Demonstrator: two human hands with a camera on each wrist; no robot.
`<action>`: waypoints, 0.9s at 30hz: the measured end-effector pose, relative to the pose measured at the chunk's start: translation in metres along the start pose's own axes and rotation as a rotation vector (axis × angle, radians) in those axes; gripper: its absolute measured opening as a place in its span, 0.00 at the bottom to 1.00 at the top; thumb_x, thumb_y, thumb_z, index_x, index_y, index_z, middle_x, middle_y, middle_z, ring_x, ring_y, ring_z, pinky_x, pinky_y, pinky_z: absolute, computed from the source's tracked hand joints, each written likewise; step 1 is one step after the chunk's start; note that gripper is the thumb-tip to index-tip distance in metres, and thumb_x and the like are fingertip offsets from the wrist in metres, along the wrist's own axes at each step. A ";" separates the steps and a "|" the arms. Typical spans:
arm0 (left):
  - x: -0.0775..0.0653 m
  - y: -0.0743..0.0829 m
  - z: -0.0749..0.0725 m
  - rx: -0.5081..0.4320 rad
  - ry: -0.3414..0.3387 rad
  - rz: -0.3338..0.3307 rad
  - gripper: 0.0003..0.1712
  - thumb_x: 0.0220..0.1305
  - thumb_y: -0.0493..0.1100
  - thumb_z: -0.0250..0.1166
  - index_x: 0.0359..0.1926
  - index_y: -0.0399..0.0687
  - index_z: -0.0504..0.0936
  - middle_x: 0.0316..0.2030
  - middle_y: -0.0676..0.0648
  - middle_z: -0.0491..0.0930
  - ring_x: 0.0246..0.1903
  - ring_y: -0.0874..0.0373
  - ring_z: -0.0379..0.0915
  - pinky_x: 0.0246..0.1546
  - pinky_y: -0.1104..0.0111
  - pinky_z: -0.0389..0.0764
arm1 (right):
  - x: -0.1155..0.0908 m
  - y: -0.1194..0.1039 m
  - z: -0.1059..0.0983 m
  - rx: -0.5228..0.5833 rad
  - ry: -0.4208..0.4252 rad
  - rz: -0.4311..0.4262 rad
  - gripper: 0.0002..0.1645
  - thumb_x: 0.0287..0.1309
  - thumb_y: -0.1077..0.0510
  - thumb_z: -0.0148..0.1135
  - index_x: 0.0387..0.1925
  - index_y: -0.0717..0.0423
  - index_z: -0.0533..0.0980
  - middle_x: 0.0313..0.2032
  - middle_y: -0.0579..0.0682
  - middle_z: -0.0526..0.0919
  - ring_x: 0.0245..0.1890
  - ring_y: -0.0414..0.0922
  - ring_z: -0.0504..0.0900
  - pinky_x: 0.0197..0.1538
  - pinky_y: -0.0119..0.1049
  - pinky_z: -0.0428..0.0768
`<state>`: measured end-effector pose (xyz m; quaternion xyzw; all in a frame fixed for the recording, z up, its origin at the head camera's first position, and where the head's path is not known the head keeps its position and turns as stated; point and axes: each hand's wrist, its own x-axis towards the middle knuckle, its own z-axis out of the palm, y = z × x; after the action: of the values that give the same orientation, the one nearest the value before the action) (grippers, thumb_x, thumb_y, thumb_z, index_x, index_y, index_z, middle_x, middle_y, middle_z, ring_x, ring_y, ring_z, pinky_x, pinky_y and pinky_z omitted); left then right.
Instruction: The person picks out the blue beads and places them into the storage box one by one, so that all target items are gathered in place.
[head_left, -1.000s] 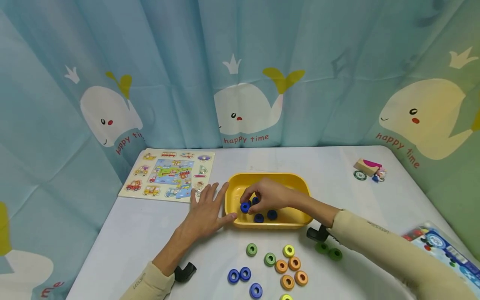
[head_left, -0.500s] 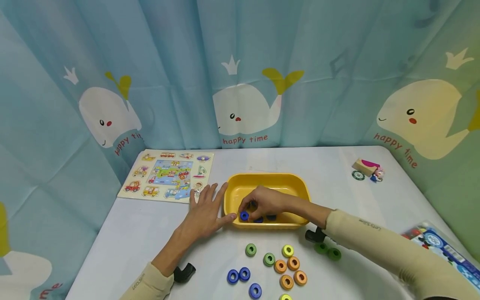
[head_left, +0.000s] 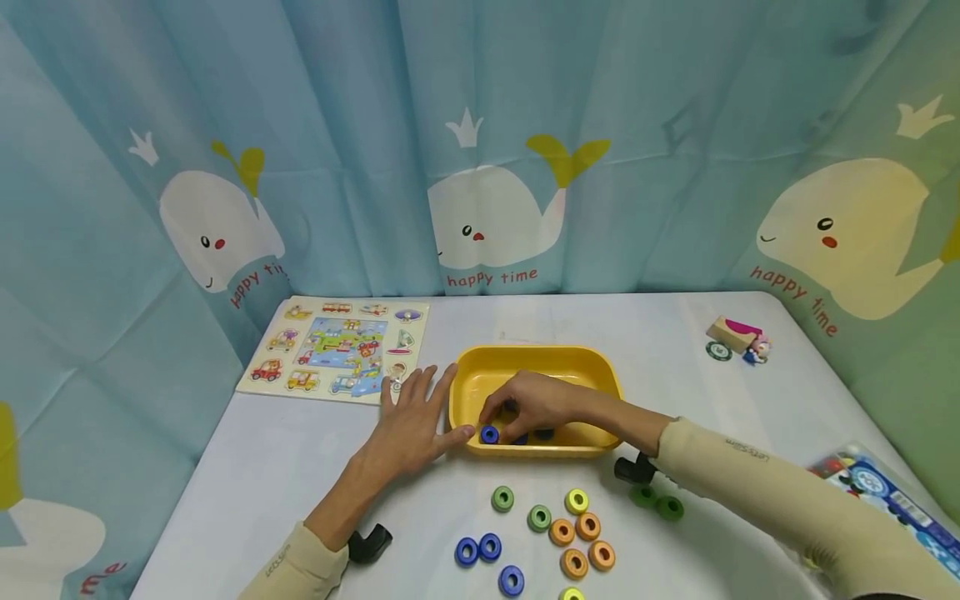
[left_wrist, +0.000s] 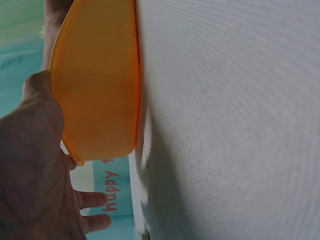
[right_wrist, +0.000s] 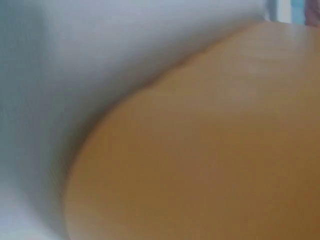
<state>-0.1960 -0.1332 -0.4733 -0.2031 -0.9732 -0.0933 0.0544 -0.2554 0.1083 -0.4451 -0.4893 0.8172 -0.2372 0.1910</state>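
Observation:
A yellow plastic tray (head_left: 555, 365) stands in the middle of the table. My left hand (head_left: 408, 429) lies along its left rim with fingers spread, the thumb touching the front left corner. In the left wrist view, that palm (left_wrist: 30, 155) is against the rim of the tray (left_wrist: 97, 90). Reaching inside from the right, my right hand (head_left: 536, 400) pinches a blue ring (head_left: 489, 435) low in the front left corner. Other blue rings (head_left: 544, 434) sit in the tray, partly hidden by the hand. The tray's outer wall (right_wrist: 200, 150) fills most of the blurred right wrist view.
In front of the tray lie loose blue rings (head_left: 512, 581), green rings (head_left: 539, 518), orange rings (head_left: 574, 564) and yellow rings (head_left: 577, 501). Two more green rings (head_left: 670, 508) are under the right forearm. A picture puzzle board (head_left: 337, 350) lies back left, a colourful package (head_left: 885, 500) at right.
My right hand has lowered the blue ring toward the tray's front left corner, then stayed nearly still. The left hand has kept its place at the rim.

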 end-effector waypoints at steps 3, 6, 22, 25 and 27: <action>0.001 0.001 -0.002 -0.023 -0.015 -0.011 0.53 0.53 0.80 0.43 0.73 0.62 0.41 0.67 0.43 0.55 0.66 0.44 0.48 0.57 0.35 0.40 | -0.011 -0.011 -0.015 -0.006 0.044 0.029 0.17 0.54 0.49 0.66 0.47 0.44 0.81 0.42 0.35 0.81 0.34 0.38 0.77 0.40 0.32 0.76; 0.002 0.002 -0.002 -0.041 -0.023 -0.019 0.53 0.53 0.78 0.46 0.73 0.63 0.40 0.67 0.43 0.54 0.66 0.44 0.47 0.58 0.36 0.38 | -0.029 -0.029 -0.030 0.003 0.109 0.054 0.15 0.55 0.49 0.65 0.45 0.40 0.81 0.40 0.33 0.81 0.28 0.37 0.75 0.33 0.32 0.75; 0.000 0.004 -0.002 -0.038 -0.015 -0.022 0.54 0.52 0.78 0.47 0.73 0.61 0.42 0.68 0.42 0.53 0.66 0.43 0.46 0.58 0.35 0.37 | -0.101 -0.082 0.065 0.326 -0.075 0.003 0.21 0.53 0.48 0.66 0.51 0.38 0.77 0.29 0.33 0.78 0.22 0.27 0.71 0.25 0.25 0.73; 0.000 0.004 -0.001 -0.040 -0.017 -0.023 0.54 0.52 0.78 0.47 0.73 0.62 0.42 0.68 0.41 0.52 0.67 0.43 0.43 0.58 0.36 0.36 | -0.102 -0.084 0.082 0.297 -0.091 0.003 0.23 0.53 0.45 0.65 0.53 0.37 0.75 0.31 0.31 0.78 0.21 0.26 0.71 0.24 0.24 0.73; 0.000 0.004 0.000 -0.038 -0.017 -0.025 0.54 0.52 0.78 0.47 0.73 0.62 0.42 0.69 0.41 0.51 0.68 0.43 0.41 0.58 0.36 0.35 | -0.102 -0.085 0.089 0.279 -0.094 0.013 0.24 0.54 0.44 0.64 0.54 0.37 0.75 0.35 0.29 0.78 0.22 0.26 0.71 0.25 0.24 0.74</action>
<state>-0.1942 -0.1298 -0.4722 -0.1930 -0.9741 -0.1105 0.0410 -0.1009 0.1468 -0.4602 -0.4633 0.7696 -0.3242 0.2967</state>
